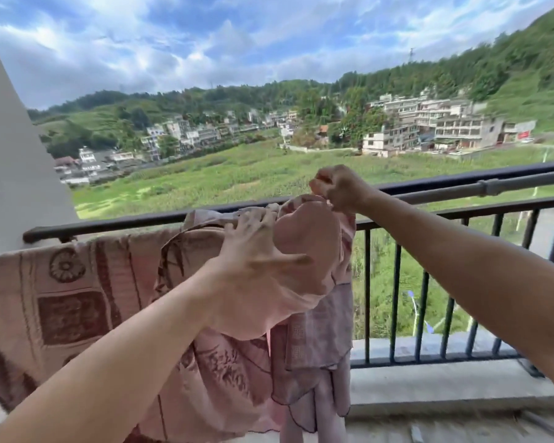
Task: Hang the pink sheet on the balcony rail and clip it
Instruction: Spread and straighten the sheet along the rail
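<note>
The pink sheet, printed with darker brown-red patterns, hangs over the dark balcony rail from the left edge to the middle. Its right end is bunched into a plain pink bulge below the rail top. My left hand lies on that bulge with fingers spread, the fingertips at the rail. My right hand is above the rail, fingers curled, pinching the sheet's top edge together with something small and orange-pink in its fist, perhaps a clip. What that small thing is I cannot tell.
A grey pole runs along the rail's right part. Vertical bars stand on a concrete kerb. A white wall closes the left side. Fields, houses and hills lie beyond.
</note>
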